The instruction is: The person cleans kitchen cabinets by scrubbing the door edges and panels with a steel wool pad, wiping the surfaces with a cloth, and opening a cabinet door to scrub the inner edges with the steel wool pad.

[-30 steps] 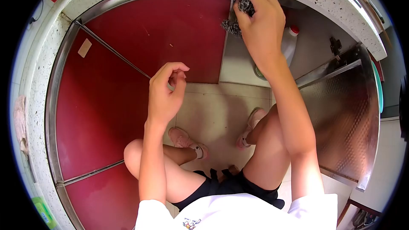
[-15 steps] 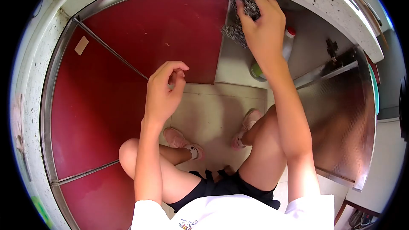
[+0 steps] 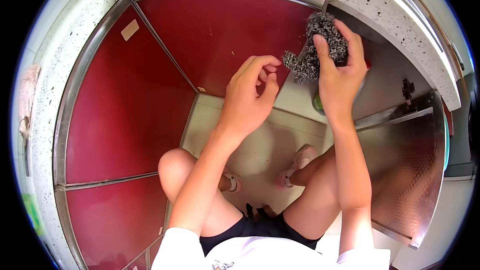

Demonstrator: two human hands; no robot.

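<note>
A fuzzy black-and-white speckled cloth [image 3: 307, 62] hangs bunched up at the mouth of an open cupboard. My right hand [image 3: 345, 70] grips it, thumb on the near side and fingers behind. Just left of its dangling end is my left hand [image 3: 252, 87], with loosely curled fingers, the thumb a little apart and nothing visible between them. Its fingertips come close to the cloth; whether they touch it I cannot tell. Behind my right hand, partly hidden, stands a bottle [image 3: 318, 102] with a green label and a red cap.
Red cupboard doors [image 3: 125, 105] form the corner on the left and ahead. On the right a metal-lined door [image 3: 405, 165] stands open. A speckled stone counter [image 3: 410, 25] overhangs above. My bent knees and shoes are over the tiled floor [image 3: 250, 135].
My right hand has drawn the cloth down and out from the cupboard's upper edge. My left hand has moved right, towards the cloth. The view has shifted left.
</note>
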